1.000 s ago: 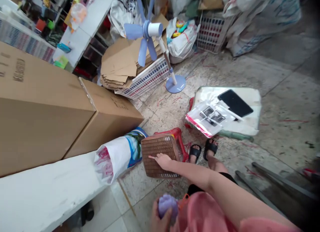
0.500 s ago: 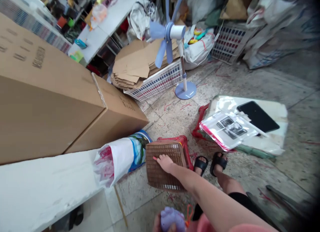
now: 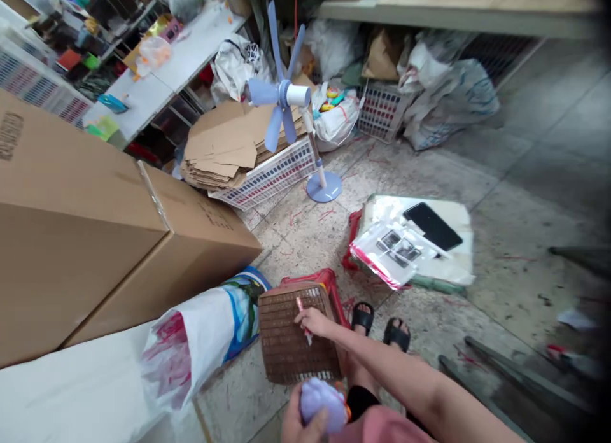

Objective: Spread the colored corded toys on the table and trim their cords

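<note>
My right hand (image 3: 314, 322) is closed around a slim pink-and-white pen (image 3: 300, 305), just over a brown woven-patterned mat or cover (image 3: 281, 341) on a red plastic stool (image 3: 334, 290). The pen's other end shows below my fingers. Close to my body, my left hand (image 3: 298, 421) grips a lumpy light-purple thing (image 3: 321, 400), its thumb laid across the front. Something orange, cord-like, shows at that thing's right side; its exact kind is unclear.
Left of the stool lies a white and blue sack (image 3: 200, 341), beside large cardboard boxes (image 3: 200, 239). A blue fan (image 3: 324, 187) stands ahead. A second stool (image 3: 458, 265) carries a black phone-like slab (image 3: 432, 225) and a plastic packet (image 3: 386, 255). Flattened cardboard (image 3: 219, 144) rests in a white crate.
My view has swung right. The pen, earlier mostly hidden under my right hand on the brown surface, now shows at both ends. My left hand has come up with the purple thing.
</note>
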The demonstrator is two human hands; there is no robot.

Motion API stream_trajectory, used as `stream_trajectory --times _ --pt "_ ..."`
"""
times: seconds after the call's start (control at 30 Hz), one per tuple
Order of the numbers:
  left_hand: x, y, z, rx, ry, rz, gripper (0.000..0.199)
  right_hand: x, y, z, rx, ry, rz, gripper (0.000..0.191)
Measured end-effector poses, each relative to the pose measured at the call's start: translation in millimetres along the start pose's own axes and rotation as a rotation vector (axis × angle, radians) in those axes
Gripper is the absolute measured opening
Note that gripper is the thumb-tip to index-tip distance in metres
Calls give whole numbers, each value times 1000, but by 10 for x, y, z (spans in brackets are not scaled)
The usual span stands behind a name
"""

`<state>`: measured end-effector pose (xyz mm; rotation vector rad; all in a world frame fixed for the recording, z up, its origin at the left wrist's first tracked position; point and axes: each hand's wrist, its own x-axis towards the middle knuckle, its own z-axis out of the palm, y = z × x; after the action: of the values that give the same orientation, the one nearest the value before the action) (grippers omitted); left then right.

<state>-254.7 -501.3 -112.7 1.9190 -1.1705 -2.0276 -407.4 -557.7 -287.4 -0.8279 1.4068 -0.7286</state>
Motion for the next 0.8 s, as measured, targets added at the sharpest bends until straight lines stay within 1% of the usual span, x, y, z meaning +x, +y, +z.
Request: stream_trajectory --times 0.1,0.17,0.23,0.3,0.33,0.37,0.4,0.43,0.5,0.53,0.63,0.7,0.77,0.8 --pt "263 264 37 -35 -121 36 71 -650 82 -592 219 107 -17 43" --pt "397 493 64 -55 -144 1 74 -1128 94 -1001 327 213 -39 50" --pt "458 714 105 -57 -164 -25 75 -1575 28 -1352 491 362 -70 55" --pt "434 885 191 -54 -241 -2 74 -1978 -109 -1571 602 502 -76 60" --pt "393 943 257 -52 -299 19 72 -2173 -191 -1615 595 565 -65 60" --pt "333 982 338 -48 -362 41 71 -2372 -273 -1611 534 623 -53 59" --pt "257 1001 430 -42 -427 57 70 -2579 -350 -1558 447 686 -48 55" --pt "163 1001 527 -34 -492 65 70 -2799 -417 -1456 353 760 -56 52" --pt "-76 954 714 -16 -635 49 71 -3273 -520 -1117 233 910 -94 46" --pt "-219 913 793 0 -710 31 71 -3521 -559 -889 240 973 -98 45" --pt "-712 768 937 104 -950 -50 70 -4227 -669 -87 468 1099 -32 52" --pt "-1039 683 977 204 -1092 -92 67 -4606 -746 428 592 1179 8 59" --pt "-1317 615 1014 315 -1213 -125 66 -4883 -808 834 646 1279 14 58" --pt "-1432 584 1042 373 -1263 -137 66 -4983 -828 985 673 1331 2 56"
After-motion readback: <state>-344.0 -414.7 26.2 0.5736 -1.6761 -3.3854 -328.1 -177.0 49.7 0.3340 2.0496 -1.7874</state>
